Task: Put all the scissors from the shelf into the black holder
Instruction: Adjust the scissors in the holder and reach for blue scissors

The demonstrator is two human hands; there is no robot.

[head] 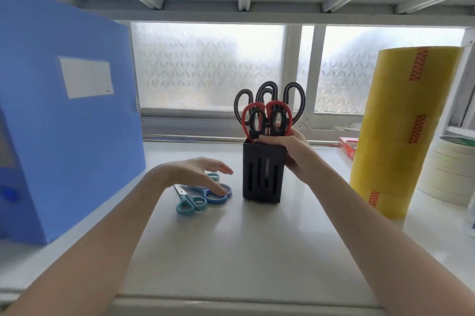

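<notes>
The black holder [262, 174] stands upright on the white shelf [231, 251], a little right of centre. Several scissors stick out of its top, handles up: black-handled ones [294, 95] at the back, a red-and-black pair [267, 116] in front. My right hand [290, 151] grips the holder's upper right side, thumb across its rim. Left of the holder, blue-handled scissors [217, 196] and a lighter teal pair [190, 204] lie flat on the shelf. My left hand [198, 171] hovers just over them, fingers spread, fingertips touching or nearly touching the blue handles.
A big blue file box [64, 110] stands at the left. A tall stack of yellow tape rolls [401, 130] stands at the right, with pale tape rolls [452, 169] beside it and a red box [348, 146] behind. A frosted window closes the back.
</notes>
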